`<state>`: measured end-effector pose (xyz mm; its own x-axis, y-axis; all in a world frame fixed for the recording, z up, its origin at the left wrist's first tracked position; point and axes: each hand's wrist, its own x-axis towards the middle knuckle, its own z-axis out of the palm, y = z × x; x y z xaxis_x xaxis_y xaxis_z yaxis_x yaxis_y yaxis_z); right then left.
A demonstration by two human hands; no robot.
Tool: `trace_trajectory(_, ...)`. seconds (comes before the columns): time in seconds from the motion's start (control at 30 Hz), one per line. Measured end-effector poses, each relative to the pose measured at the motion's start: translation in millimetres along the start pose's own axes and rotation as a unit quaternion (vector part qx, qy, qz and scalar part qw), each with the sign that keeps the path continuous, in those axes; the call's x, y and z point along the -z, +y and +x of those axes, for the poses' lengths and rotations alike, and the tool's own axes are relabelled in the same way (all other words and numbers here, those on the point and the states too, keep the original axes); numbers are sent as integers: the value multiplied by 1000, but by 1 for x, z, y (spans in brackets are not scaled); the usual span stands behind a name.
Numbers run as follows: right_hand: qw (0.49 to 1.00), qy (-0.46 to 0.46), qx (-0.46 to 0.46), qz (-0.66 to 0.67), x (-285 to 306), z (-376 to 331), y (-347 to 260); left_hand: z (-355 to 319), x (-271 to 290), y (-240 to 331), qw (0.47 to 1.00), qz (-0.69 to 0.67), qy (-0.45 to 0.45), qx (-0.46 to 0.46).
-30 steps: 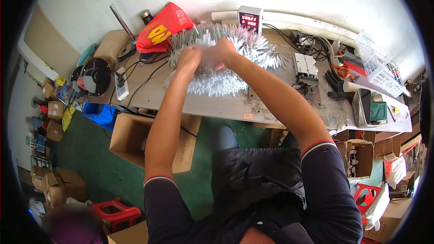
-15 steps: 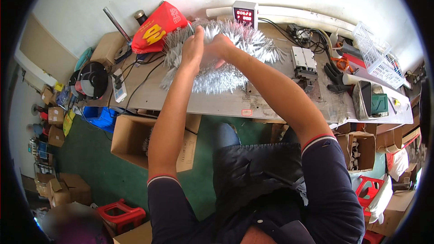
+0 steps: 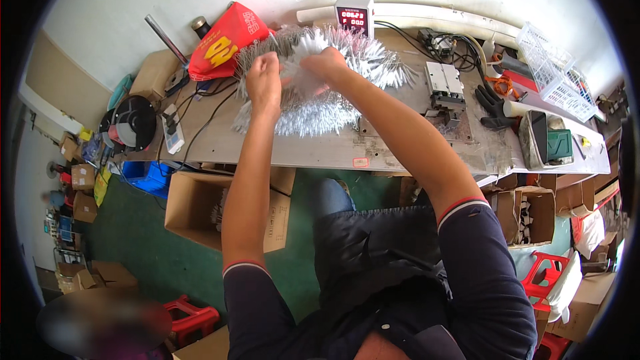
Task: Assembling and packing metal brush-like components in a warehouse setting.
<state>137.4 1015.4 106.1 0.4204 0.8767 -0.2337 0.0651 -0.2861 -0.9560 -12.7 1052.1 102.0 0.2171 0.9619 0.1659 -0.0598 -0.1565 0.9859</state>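
Note:
A wide heap of thin, silvery-white wire-like pieces [image 3: 313,117] lies on the workbench in front of me. My left hand [image 3: 265,85] is over the heap's left side, its fingers loosely bent, the thumb apart and nothing visible in it. To its right, my right hand [image 3: 326,68] is closed on a bunch of white pieces [image 3: 303,55], blurred by motion. The bunch fans out between my two hands, just above the heap. My right fingertips are partly hidden by the bunch.
Behind the heap stand a counter with a red display [image 3: 354,19] and a red bag [image 3: 227,43]. A metal fixture [image 3: 445,85], a black glove [image 3: 493,108] and white baskets [image 3: 550,70] are to the right. An open carton [image 3: 193,203] is below the bench's front edge.
My hands have moved apart, the left one shifting left and down. The white bunch at my right hand now shows between them. My view has shifted slightly.

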Motion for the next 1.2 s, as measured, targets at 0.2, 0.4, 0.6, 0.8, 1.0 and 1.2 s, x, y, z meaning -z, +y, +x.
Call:
trace_trajectory(0.2, 983, -47, 1, 180, 3, 5, 15, -3, 14, -47, 972, 203, 28, -117)
trace_trajectory(0.4, 957, -76, -1, 282, 5, -7, 16, -20, -1, -30, 952, 274, -9, -139)
trace_trajectory(0.6, 961, -99, 25, 258, -1, -12, 11, -25, -8, -26, 877, 378, -20, -297)
trace_trajectory(0.8, 966, -70, 10, 247, 2, -7, 13, -37, -5, -23, 910, 292, -108, -273)
trace_trajectory(1.0, 975, -10, 49, 216, 12, 7, 20, -34, 0, -42, 860, 359, -91, -351)
trace_trajectory(1.2, 956, -75, 95, 268, 28, -3, 13, -32, 9, -44, 841, 404, -83, -351)
